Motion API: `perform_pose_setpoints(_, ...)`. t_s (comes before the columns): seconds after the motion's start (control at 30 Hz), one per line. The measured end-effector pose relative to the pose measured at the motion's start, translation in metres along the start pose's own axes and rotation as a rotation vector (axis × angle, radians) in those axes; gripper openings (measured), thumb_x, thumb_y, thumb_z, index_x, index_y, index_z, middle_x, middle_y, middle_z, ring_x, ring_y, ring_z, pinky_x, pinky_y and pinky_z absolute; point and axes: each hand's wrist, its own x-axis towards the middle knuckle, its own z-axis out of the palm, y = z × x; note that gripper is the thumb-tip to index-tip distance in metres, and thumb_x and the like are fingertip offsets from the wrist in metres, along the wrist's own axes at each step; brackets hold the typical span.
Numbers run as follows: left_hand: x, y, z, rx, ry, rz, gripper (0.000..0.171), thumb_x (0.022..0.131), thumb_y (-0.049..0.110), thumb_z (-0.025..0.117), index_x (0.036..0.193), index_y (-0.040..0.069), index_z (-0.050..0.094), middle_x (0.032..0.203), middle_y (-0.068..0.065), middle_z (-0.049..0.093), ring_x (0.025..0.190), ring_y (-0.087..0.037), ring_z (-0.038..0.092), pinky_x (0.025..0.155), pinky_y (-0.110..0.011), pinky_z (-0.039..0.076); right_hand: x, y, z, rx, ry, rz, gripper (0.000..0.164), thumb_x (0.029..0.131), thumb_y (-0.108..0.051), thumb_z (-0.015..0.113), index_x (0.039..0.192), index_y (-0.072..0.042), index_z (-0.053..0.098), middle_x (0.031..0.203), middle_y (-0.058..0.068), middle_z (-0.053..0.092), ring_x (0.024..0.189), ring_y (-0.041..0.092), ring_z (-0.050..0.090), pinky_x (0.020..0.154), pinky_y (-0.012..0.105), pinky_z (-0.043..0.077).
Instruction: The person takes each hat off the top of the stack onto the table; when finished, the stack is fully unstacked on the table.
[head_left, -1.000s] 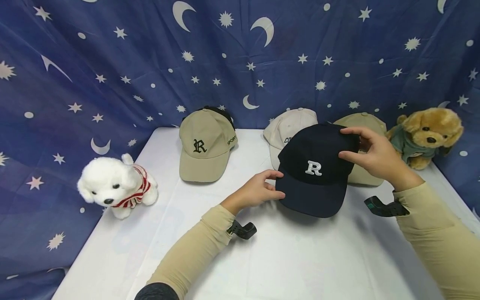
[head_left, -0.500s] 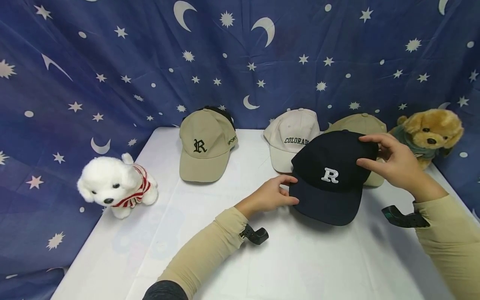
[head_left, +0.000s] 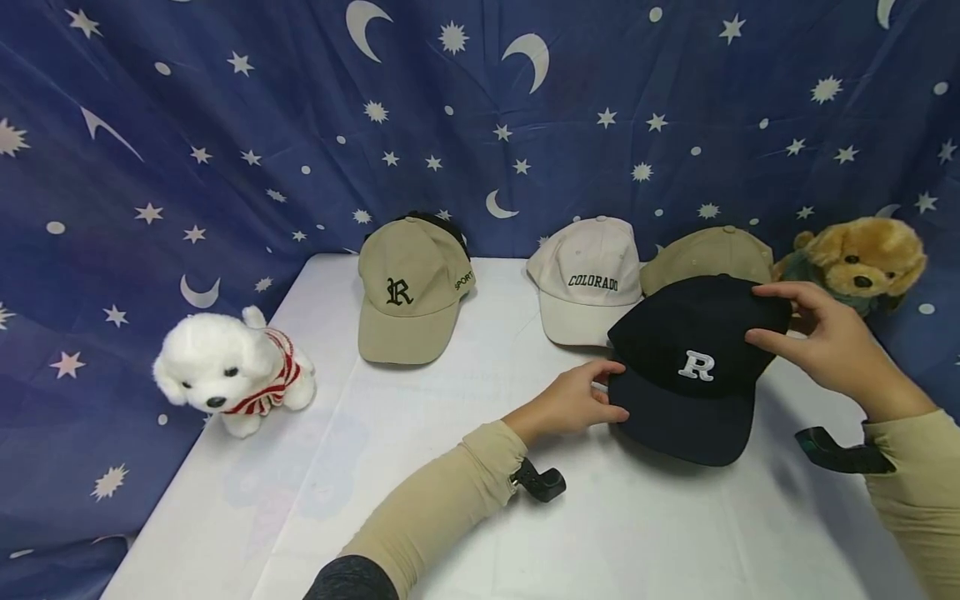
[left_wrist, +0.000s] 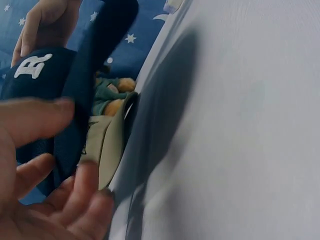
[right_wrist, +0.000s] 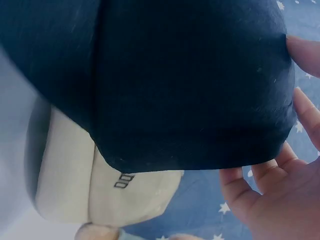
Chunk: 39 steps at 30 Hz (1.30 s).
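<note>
Both hands hold a navy baseball cap (head_left: 675, 333) with a white R, brim towards me. My left hand (head_left: 566, 404) pinches the left edge of the brim between thumb and fingers. At the right side of the crown, my right hand (head_left: 832, 342) grips the cloth, thumb outside. In the left wrist view the brim (left_wrist: 80, 100) is raised over the table and casts a shadow. Behind the navy cap stand a cream COLORADO cap (head_left: 588, 267) and a tan cap (head_left: 712, 252), whose front is hidden.
A tan R cap (head_left: 408, 292) stands back left, a black cap (head_left: 442, 222) showing behind it. A white plush dog (head_left: 210, 358) sits at the left edge of the white table (head_left: 615, 542), a brown plush dog (head_left: 877, 254) back right. A starry blue curtain (head_left: 262, 100) hangs behind.
Both hands have carried the navy cap right and slightly towards me. The COLORADO lettering has come into view, while the tan cap's brim is now covered.
</note>
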Motion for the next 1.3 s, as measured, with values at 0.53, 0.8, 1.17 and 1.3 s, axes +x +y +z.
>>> perform_pose_setpoints(0.53,0.016,0.007,0.030,0.074,-0.008,0.030,0.056,0.084,0.011,0.080,0.136,0.011,0.060,0.118,0.006,0.062,0.080,0.004,0.059,0.067,-0.015,0.047,-0.012,0.019,-0.006,-0.124,0.008,0.059,0.058,0.092,-0.016,0.075,0.138,0.007,0.049,0.129,0.030,0.045,0.087,-0.018,0.037,0.066,0.010,0.036)
perform_pose_setpoints(0.8,0.020,0.009,0.045,0.128,-0.018,0.031,0.054,0.083,0.013,0.081,0.133,0.012,0.062,0.095,0.011,0.063,0.075,0.004,0.058,0.070,-0.013,0.045,-0.017,0.028,-0.009,-0.153,0.010,0.081,0.057,0.092,-0.017,0.075,0.137,0.008,0.050,0.129,0.031,0.046,0.088,-0.018,0.035,0.066,0.010,0.034)
perform_pose_setpoints(1.17,0.024,0.013,0.062,0.192,-0.050,0.021,0.055,0.083,0.017,0.082,0.134,0.014,0.062,0.070,0.013,0.061,0.069,0.002,0.055,0.073,-0.011,0.041,-0.024,0.037,-0.014,-0.176,0.002,0.117,0.055,0.093,-0.014,0.072,0.136,0.010,0.049,0.128,0.034,0.047,0.089,-0.011,0.042,0.078,0.038,0.051)
perform_pose_setpoints(1.3,0.025,0.013,0.068,0.213,-0.049,0.014,0.054,0.083,0.018,0.082,0.133,0.016,0.063,0.070,0.013,0.061,0.069,0.002,0.055,0.074,-0.011,0.040,-0.026,0.041,-0.016,-0.192,-0.010,0.141,0.056,0.094,-0.016,0.071,0.137,0.010,0.048,0.132,0.036,0.044,0.096,0.021,0.052,0.077,0.055,0.047)
